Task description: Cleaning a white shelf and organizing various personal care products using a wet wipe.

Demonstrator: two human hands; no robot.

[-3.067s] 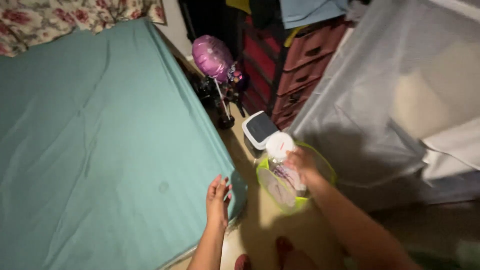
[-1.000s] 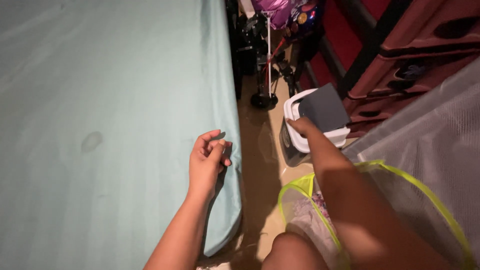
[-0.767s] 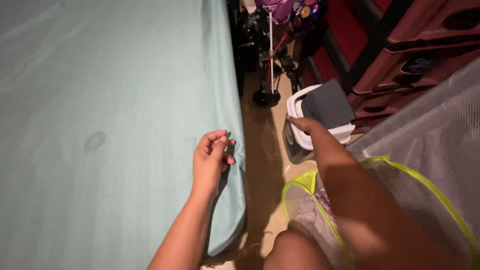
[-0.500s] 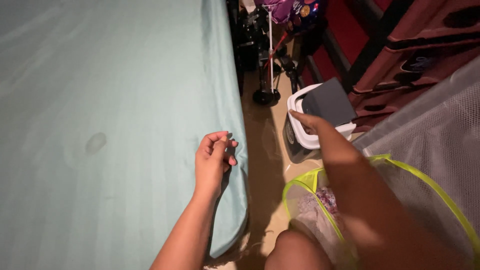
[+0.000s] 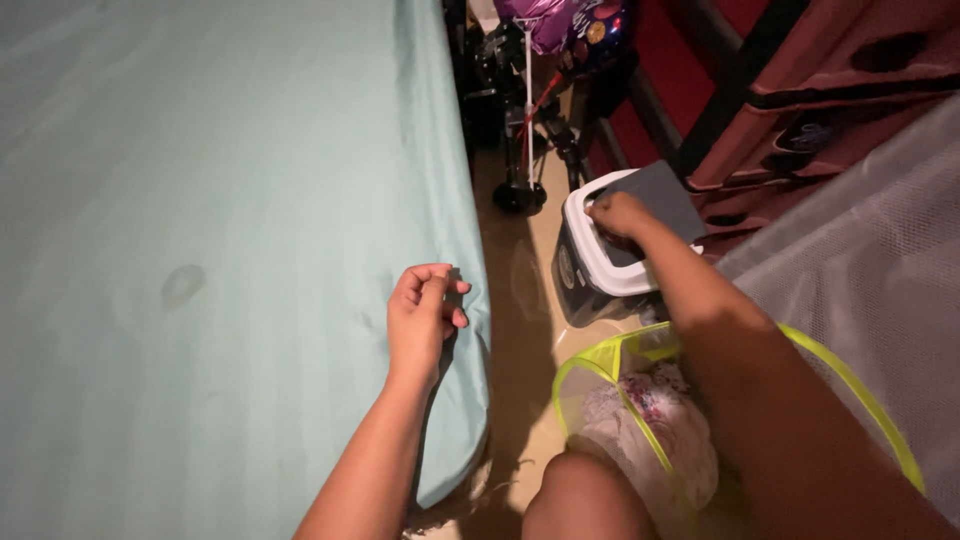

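My left hand [image 5: 420,315] rests on the teal bed sheet [image 5: 200,200] near the mattress edge, fingers curled in, holding nothing. My right hand [image 5: 618,213] reaches out to a small white bin [image 5: 585,250] on the floor. Its curled fingers lie at the bin's opening, against the tilted grey swing lid [image 5: 665,195]. Whether anything is in that hand is hidden. My right forearm crosses over a mesh hamper with a neon yellow rim [image 5: 600,365], which holds flowered white cloth [image 5: 655,420].
A black wheeled stand [image 5: 515,195] and a purple foil balloon [image 5: 545,15] sit beyond the bin. Dark red plastic drawers [image 5: 830,90] stand at the upper right, grey mesh fabric [image 5: 870,220] at the right. My knee [image 5: 585,495] shows at the bottom.
My right hand has moved from the bin's front rim up onto the opening by the grey lid, which sits lower now. The left hand has stayed on the sheet.
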